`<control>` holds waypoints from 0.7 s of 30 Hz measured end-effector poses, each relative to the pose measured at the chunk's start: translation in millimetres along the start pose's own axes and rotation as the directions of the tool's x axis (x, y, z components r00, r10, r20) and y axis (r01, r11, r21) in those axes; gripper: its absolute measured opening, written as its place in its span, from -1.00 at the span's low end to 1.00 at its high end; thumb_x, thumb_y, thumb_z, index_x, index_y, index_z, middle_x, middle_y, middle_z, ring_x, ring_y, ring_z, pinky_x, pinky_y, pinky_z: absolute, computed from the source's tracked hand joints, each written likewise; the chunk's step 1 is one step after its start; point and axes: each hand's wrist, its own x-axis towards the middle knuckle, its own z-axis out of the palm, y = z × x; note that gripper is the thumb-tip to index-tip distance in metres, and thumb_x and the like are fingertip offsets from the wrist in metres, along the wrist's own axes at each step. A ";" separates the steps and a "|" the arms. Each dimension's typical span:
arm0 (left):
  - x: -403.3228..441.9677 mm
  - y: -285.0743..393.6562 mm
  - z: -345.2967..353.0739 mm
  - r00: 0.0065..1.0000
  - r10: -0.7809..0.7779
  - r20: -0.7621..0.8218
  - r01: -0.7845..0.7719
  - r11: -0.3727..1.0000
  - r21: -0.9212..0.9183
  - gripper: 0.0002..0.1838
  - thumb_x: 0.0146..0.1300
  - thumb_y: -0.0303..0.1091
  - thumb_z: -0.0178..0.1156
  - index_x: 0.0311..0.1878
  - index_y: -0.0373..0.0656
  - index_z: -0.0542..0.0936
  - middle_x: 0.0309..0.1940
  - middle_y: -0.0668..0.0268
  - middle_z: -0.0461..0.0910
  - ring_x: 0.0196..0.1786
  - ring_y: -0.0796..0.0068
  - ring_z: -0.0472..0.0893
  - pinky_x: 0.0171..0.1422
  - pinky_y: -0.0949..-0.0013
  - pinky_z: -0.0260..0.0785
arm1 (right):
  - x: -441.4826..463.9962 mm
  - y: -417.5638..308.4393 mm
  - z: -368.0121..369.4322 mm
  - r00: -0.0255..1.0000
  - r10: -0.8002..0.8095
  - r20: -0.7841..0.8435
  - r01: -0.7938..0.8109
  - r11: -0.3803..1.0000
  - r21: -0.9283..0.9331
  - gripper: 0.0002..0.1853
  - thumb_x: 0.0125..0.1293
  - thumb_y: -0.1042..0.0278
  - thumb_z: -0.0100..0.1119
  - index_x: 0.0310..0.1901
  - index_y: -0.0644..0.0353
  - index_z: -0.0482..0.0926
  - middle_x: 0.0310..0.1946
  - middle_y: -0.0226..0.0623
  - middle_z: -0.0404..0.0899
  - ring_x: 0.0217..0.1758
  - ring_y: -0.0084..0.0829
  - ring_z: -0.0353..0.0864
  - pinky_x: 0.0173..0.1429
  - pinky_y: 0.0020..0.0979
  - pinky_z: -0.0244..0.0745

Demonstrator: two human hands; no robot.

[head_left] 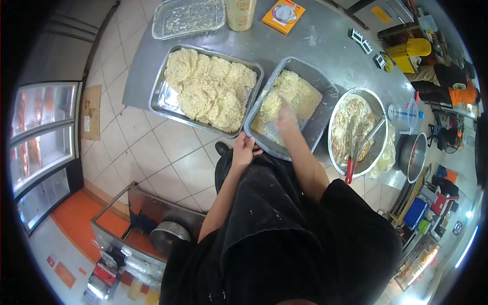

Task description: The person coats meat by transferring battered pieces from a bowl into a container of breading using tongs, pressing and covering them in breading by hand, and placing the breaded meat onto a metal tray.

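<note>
My left hand point(244, 152) is at the near left corner of a grey plastic tub point(325, 81), its fingers closed on the rim. Inside the tub, my right hand point(286, 119) is smeared by motion over pale breadcrumbs point(306, 99). Close to its fingers lies a crumb-coated piece point(271, 105); whether the hand grips it is unclear. Left of the tub, a metal tray point(165, 105) holds a heap of breaded pieces point(211, 86). On the right stands a steel bowl point(375, 97) of wet, battered-looking food, with red-handled tongs point(352, 157) resting in it.
Behind the metal tray are a wire-mesh basket point(188, 18), a tall container point(241, 14) and an orange box point(283, 15). Small timers point(361, 40) lie farther back on the steel table point(305, 43). A clear jug point(400, 118) and another bowl point(413, 157) are at right. A person point(447, 84) is beyond.
</note>
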 end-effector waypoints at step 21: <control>-5.5 5.1 7.6 0.999 0.002 -0.042 -0.004 0.999 -0.049 -0.86 0.39 -0.52 -0.15 -0.03 -0.19 0.34 -0.29 0.33 0.51 -0.30 0.59 0.56 -0.19 0.45 0.57 | 117.3 -23.7 -4.9 0.488 -0.620 0.615 0.436 -0.437 -0.787 -0.65 0.23 0.12 -0.07 -0.42 0.14 0.66 -0.45 -0.05 0.61 -0.26 -0.07 0.62 -0.15 -0.05 0.48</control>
